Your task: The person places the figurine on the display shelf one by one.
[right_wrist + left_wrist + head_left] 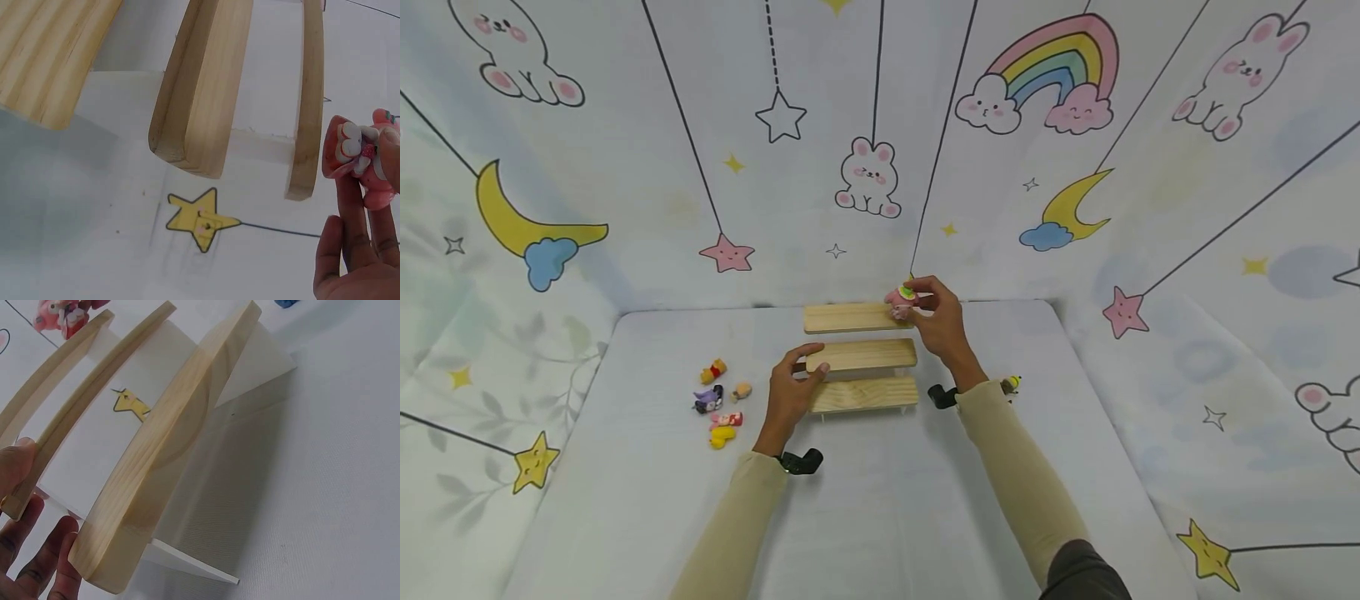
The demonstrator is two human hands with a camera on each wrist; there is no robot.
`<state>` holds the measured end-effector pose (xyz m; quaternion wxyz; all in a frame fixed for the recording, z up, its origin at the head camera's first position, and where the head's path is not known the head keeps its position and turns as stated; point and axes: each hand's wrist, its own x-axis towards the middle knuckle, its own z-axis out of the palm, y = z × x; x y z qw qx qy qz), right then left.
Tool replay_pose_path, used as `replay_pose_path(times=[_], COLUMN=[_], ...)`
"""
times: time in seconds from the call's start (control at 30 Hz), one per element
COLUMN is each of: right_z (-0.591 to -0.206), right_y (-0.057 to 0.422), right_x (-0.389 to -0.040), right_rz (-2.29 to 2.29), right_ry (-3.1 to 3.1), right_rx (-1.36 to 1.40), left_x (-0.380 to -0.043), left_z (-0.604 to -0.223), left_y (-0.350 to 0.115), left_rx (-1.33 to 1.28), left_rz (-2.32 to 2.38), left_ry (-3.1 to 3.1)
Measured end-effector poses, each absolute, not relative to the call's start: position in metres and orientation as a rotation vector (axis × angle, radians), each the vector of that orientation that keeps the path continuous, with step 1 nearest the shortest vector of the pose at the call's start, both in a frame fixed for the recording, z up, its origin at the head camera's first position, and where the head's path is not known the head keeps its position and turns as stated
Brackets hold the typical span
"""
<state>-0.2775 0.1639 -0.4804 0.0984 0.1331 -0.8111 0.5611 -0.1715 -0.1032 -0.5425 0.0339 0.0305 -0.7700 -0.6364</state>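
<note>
A three-step wooden shelf stands toward the back of the table, with a top board (846, 317), a middle board (861, 356) and a bottom board (865, 395). My left hand (787, 393) grips the left end of the middle board; its thumb (14, 467) lies on that board in the left wrist view. At the top board's right end, my right hand (943, 323) pinches a small pink figurine (899, 302) with green and yellow on top. The right wrist view shows the pink figurine (369, 156) between thumb and fingers, beside the board's end. Whether it touches the board, I cannot tell.
Left of the shelf lie several figurines: a yellow bear (713, 371) in red, a purple one (707, 400), a small tan one (742, 391), a pink-and-white one (727, 419) and a yellow duck (722, 437). A yellow-green figurine (1013, 384) is partly hidden by my right sleeve.
</note>
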Motion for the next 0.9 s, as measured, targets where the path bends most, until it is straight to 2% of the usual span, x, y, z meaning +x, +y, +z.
replay_pose_path(times=[0.27,0.9], right_z=[-0.485,-0.484], right_y=[0.157,0.157], right_x=[-0.277,-0.277], right_rz=[1.629,1.578], right_ry=[-2.417,-2.412], right_rx=[0.406,0.454], left_x=[-0.183,-0.182], left_z=[-0.575,-0.575], left_y=[-0.106,-0.106], left_rx=[0.098,0.082], left_rz=[-1.955,-1.949], left_ry=[-2.339,-2.319])
